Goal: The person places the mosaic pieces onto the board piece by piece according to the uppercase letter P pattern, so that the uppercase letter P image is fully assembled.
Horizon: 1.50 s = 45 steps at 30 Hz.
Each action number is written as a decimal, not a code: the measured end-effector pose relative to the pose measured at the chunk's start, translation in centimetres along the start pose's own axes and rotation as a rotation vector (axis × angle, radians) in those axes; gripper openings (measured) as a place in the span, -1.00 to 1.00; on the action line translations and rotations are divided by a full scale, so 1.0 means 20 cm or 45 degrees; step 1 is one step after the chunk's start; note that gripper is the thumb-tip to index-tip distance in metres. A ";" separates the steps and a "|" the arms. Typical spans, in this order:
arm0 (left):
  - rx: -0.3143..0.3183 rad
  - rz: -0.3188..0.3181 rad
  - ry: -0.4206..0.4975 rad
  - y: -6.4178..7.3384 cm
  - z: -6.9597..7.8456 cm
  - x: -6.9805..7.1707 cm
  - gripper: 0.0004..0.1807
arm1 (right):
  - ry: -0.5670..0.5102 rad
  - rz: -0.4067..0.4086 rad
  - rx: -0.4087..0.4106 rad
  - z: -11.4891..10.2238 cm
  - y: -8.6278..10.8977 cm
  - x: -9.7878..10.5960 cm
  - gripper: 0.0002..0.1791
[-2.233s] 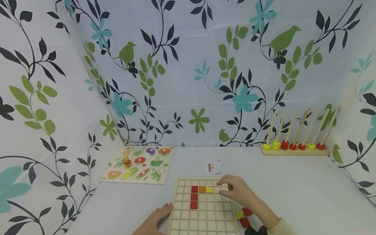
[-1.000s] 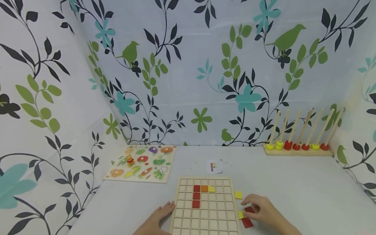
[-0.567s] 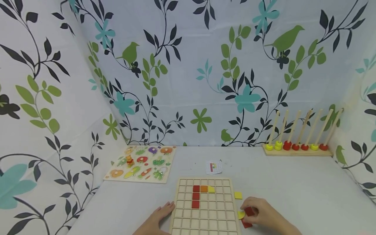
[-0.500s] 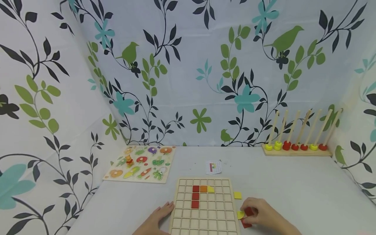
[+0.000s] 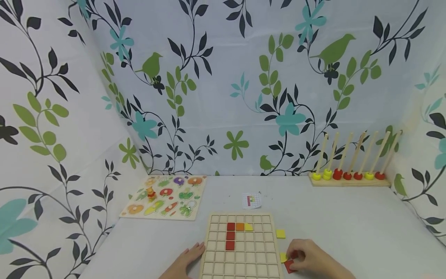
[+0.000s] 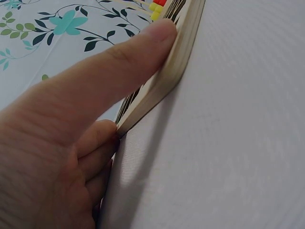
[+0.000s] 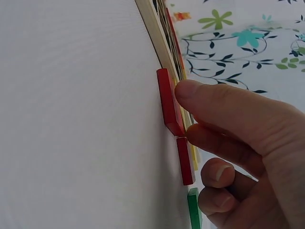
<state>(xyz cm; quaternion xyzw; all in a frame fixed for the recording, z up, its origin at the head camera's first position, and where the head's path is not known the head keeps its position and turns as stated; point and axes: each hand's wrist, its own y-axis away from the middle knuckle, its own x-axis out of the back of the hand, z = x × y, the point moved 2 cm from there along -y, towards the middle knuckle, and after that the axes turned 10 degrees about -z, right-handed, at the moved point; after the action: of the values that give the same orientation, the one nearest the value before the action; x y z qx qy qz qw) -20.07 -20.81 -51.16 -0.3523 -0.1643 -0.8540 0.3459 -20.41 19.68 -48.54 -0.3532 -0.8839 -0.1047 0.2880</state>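
A wooden grid board (image 5: 251, 257) lies on the white table with red tiles (image 5: 230, 235), an orange tile (image 5: 239, 227) and a yellow quarter-round tile (image 5: 248, 227) in its cells. My left hand (image 5: 182, 262) rests against the board's left edge, its thumb (image 6: 143, 45) on the rim in the left wrist view. Beside the right edge, my right hand (image 5: 311, 259) bends over loose tiles. Its thumb and index tips stand apart, touching or just over a red tile (image 7: 167, 98). A yellow tile (image 5: 283, 257) is partly hidden by the index finger. Another red tile (image 7: 185, 162) adjoins.
Another yellow tile (image 5: 280, 234) lies by the board's right side. A green tile (image 7: 194, 207) shows in the right wrist view. Behind the board is a pattern card (image 5: 251, 200). A vegetable puzzle (image 5: 200, 192) and a peg stand (image 5: 348, 181) stand farther back.
My right hand has gone from above the board's upper right cells down to the loose tiles. A yellow tile now lies by the board's right edge. My left hand has stayed put.
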 end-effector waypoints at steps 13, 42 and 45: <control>0.010 0.000 -0.016 0.00 0.01 0.00 -0.05 | -0.021 -0.069 -0.170 -0.04 0.01 0.00 -0.88; 0.054 -0.010 -0.047 0.00 0.04 0.01 -0.04 | 0.099 -0.042 -0.093 -0.03 0.01 0.01 -0.80; 0.047 -0.009 -0.053 0.00 0.03 0.01 -0.04 | 0.119 -0.025 -0.065 -0.04 0.00 0.01 -0.81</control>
<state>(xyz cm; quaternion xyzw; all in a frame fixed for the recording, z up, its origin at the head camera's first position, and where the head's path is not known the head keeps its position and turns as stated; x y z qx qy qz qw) -19.86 -20.53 -50.51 -0.3628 -0.1886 -0.8445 0.3458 -20.14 19.56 -47.86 -0.3464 -0.8700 -0.1466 0.3187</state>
